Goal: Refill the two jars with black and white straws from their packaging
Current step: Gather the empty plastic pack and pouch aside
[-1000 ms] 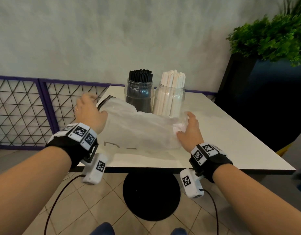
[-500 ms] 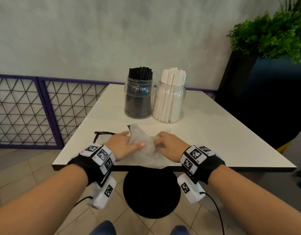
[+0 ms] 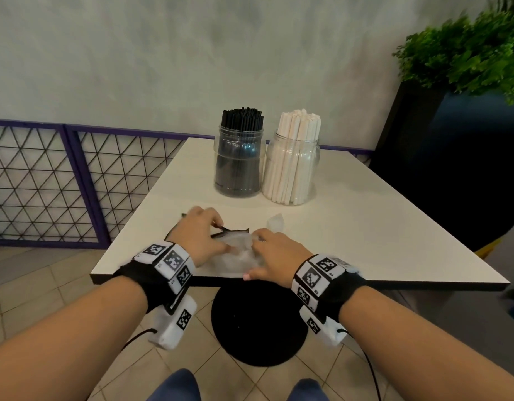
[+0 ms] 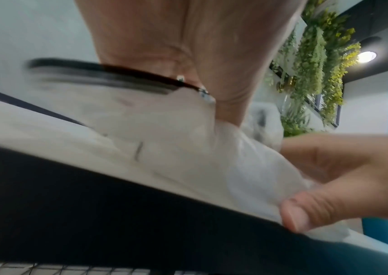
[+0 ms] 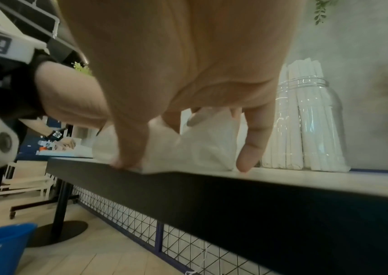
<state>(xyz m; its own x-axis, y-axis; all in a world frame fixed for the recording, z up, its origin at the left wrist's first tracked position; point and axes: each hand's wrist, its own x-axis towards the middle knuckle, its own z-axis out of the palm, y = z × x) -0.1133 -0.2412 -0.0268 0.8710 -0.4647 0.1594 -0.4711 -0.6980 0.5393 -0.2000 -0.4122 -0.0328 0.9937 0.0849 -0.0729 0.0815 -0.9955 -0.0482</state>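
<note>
Two clear jars stand side by side at the far middle of the white table (image 3: 365,227). The left jar (image 3: 239,160) is packed with black straws, the right jar (image 3: 293,169) with white straws. At the near edge lies a crumpled translucent plastic package (image 3: 235,260) with a black strip (image 3: 231,229) along its top. My left hand (image 3: 218,235) holds the package at that strip, fingers curled. From the other side my right hand (image 3: 255,250) bunches the plastic, its thumb (image 4: 306,210) pressing it at the table's edge. In the right wrist view the little finger (image 5: 250,148) touches the tabletop.
A purple-framed wire fence (image 3: 61,183) runs along the left. A dark planter with a green plant (image 3: 467,53) stands at the right. The table's round black base (image 3: 258,322) sits on the tiled floor. The right wrist view shows a blue bucket (image 5: 0,247) on the floor.
A second ago both hands held the package spread wide in front of the jars. They have brought it down to the near edge and gathered it into a small bunch.
</note>
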